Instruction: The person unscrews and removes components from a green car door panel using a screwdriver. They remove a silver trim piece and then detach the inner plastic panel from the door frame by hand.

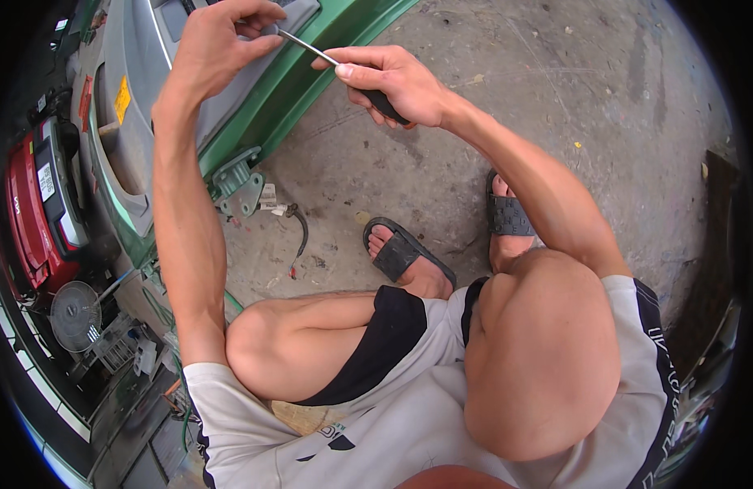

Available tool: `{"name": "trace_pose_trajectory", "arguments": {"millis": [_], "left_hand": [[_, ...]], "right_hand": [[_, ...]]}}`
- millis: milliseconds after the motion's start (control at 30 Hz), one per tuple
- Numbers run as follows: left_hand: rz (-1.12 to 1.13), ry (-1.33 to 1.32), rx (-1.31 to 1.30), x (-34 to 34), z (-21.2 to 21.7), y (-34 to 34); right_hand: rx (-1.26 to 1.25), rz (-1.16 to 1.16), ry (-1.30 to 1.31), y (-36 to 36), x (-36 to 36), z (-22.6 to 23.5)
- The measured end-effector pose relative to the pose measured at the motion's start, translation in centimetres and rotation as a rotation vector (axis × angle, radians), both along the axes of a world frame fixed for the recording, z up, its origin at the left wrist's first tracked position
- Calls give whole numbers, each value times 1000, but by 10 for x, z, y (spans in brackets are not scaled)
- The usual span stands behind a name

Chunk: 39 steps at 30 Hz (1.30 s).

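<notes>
My right hand (393,81) grips the black handle of a screwdriver (311,50), whose thin metal shaft points left toward the grey panel (148,49) of a green machine (295,81). At the top, my left hand (222,41) rests on that grey panel. Its thumb and fingers are pinched around the tip of the shaft, and whatever lies under the fingertips is hidden. I am squatting, with my knees low in the picture.
A grey-green metal bracket (239,186) sticks out from the machine's lower edge, and a short black cable (299,232) lies on the concrete floor (556,98). My feet are in black sandals (401,254). At the left stand a red machine (30,212) and a small fan (73,314).
</notes>
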State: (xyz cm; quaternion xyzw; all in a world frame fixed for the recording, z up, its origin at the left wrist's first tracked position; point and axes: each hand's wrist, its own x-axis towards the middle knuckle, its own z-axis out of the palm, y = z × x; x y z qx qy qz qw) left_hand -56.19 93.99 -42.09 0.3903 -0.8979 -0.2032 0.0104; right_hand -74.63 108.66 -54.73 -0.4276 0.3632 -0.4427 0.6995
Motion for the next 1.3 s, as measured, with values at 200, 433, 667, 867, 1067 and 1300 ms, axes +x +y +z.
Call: {"name": "trace_pose_trajectory", "arguments": {"millis": [200,433,667,867,1067,1300], "left_hand": [[4,-76,-11,-7,2,4],[40,-27,0,1,-4,5],[12,13,-84,5,-7,14],[-85,107,-193,7,-16,19],[-226,157,-484,14,-23,21],[-173,140,-413,14,-23,23]], "right_hand": [[-27,-6,48,0,-2,-5],[-30,-7,11,0,1,-12],[29,-42,48,9,6,10],[106,-110,97,18,11,21],[120,-92,133,20,14,27],[159,-81,113,20,11,33]]}}
